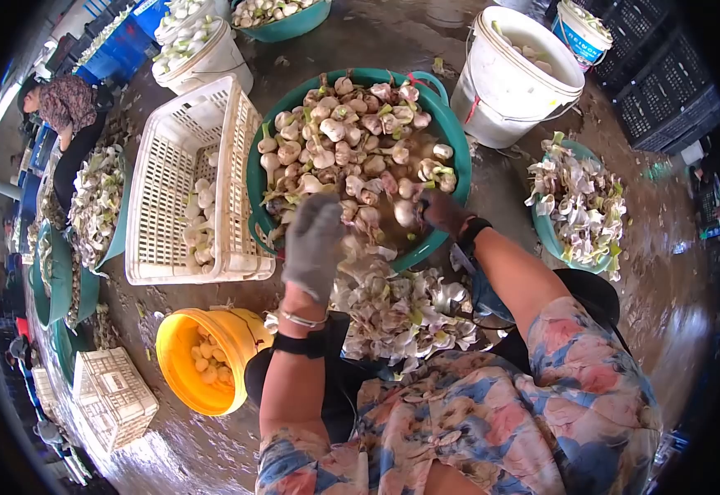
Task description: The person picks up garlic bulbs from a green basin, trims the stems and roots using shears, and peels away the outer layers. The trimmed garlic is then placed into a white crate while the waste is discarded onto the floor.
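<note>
Head view: the right hand (445, 213), in a dark glove, is closed on a garlic bulb (407, 214) at the near rim of the green basin (459, 165), which sits at the centre of the frame heaped with garlic. The left hand (314, 243), in a grey glove, hangs blurred over the basin's lower left edge with its fingers down. I cannot tell whether it holds anything.

To do this step well, I judge, the bulb should be pinched firmly and kept low over the basin, so that loose skins drop onto the peel pile (401, 313) in the lap rather than back among the whole heads.

The floor (665, 272) is wet, muddy concrete.
- **Lower left:** a yellow bucket (170, 363) holding cleaned garlic.
- **Left of centre:** a white crate (154, 190).
- **Upper right:** a white bucket (492, 107).
- **Right:** a second basin (545, 235) full of skins.
- **Upper left:** another person (67, 103), bent over.
</note>
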### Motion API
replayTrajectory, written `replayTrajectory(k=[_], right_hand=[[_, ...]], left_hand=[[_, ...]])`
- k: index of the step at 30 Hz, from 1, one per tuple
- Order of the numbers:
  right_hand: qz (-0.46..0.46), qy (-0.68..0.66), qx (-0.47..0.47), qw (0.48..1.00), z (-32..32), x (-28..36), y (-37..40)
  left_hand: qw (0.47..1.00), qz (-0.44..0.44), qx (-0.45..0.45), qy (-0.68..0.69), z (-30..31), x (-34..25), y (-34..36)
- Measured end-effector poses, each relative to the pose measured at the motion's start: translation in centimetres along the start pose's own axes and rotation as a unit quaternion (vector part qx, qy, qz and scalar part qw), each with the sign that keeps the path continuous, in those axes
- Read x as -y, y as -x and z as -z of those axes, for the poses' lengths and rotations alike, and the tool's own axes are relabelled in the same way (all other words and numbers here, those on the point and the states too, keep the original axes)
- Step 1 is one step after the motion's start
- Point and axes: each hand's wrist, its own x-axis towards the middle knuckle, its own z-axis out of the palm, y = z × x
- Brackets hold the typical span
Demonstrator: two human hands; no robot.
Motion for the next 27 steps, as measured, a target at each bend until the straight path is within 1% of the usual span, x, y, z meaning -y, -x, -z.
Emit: replayTrajectory(k=[1, 2, 3, 4, 5, 6, 7, 8, 9, 10, 11, 13, 14, 15, 17, 18, 20, 21, 23, 24, 26, 27], right_hand=[[0.054, -0.223, 0.026, 0.973, 0.2, 0.1, -0.2], [0.104, -0.436, 0.048, 0.893, 0.1, 0.3, -0.1], [0.104, -0.439, 0.047, 0.891, 0.8, 1.8, 1.0], [0.226, -0.353, -0.053, 0.906, 3.1, 4.6, 3.1], [0.34, -0.254, -0.154, 0.892, 5.0, 6.8, 5.0], [0.21, -0.393, -0.025, 0.895, 5.9, 7.7, 6.1], [0.213, -0.392, -0.029, 0.895, 5.6, 7.9, 6.3], [0.142, -0.557, 0.017, 0.818, 4.8, 7.8, 6.2], [0.066, -0.699, 0.065, 0.709, 4.5, 8.1, 6.3], [0.022, -0.603, 0.013, 0.797, 3.9, 8.8, 6.2], [0.025, -0.603, 0.011, 0.797, 3.5, 9.1, 6.5], [0.092, -0.558, -0.083, 0.821, 3.0, 10.3, 7.2], [0.061, -0.716, -0.072, 0.692, 2.5, 11.2, 7.4], [0.064, -0.715, -0.073, 0.693, 2.6, 11.1, 7.3], [0.029, -0.753, 0.053, 0.655, 2.9, 10.4, 7.1], [0.03, -0.752, 0.051, 0.656, 3.2, 10.8, 7.5], [0.062, -0.662, -0.03, 0.746, 3.8, 11.5, 8.4], [0.063, -0.66, -0.031, 0.748, 3.3, 11.0, 7.8], [0.085, -0.558, -0.029, 0.825, 1.8, 9.2, 6.3], [0.085, -0.557, -0.029, 0.826, 1.9, 9.1, 6.5], [0.148, -0.43, -0.105, 0.884, 1.9, 8.9, 6.8], [0.147, -0.431, -0.104, 0.884, 2.0, 9.0, 7.1]], left_hand=[[1.0, 0.002, -0.001, -0.001, -0.1, 2.2, -0.9], [0.972, -0.145, 0.022, -0.183, -0.1, 4.8, -2.0], [0.889, -0.287, 0.046, -0.355, -0.3, 6.2, -2.4], [0.887, -0.288, 0.047, -0.357, -0.7, 6.1, -1.9], [0.888, -0.248, 0.086, -0.378, -1.1, 5.9, -1.4], [0.885, -0.209, 0.125, -0.398, -1.6, 5.3, -0.9], [0.883, -0.214, 0.125, -0.399, -1.9, 4.7, -0.4], [0.89, -0.208, 0.106, -0.39, -2.1, 4.1, 0.1], [0.898, -0.202, 0.087, -0.381, -2.4, 3.4, 0.7], [0.892, -0.214, 0.079, -0.39, -2.7, 2.8, 1.3], [0.891, -0.217, 0.079, -0.39, -2.7, 2.8, 1.6], [0.891, -0.21, 0.053, -0.4, -2.7, 2.9, 2.0], [0.89, -0.213, 0.051, -0.4, -2.4, 3.1, 2.1], [0.884, -0.222, 0.049, -0.407, -2.2, 3.1, 2.2], [0.879, -0.233, 0.048, -0.414, -1.9, 3.2, 2.4], [0.88, -0.222, 0.049, -0.416, -1.9, 3.0, 2.5], [0.882, -0.214, 0.05, -0.417, -1.9, 2.9, 2.7], [0.884, -0.213, 0.048, -0.413, -1.8, 3.0, 2.8], [0.887, -0.213, 0.046, -0.408, -1.6, 3.0, 2.8], [0.894, -0.197, 0.055, -0.4, -1.4, 2.9, 2.7], [0.9, -0.18, 0.065, -0.391, -1.0, 3.3, 2.3], [0.912, -0.174, 0.075, -0.363, -0.9, 3.5, 2.0]])
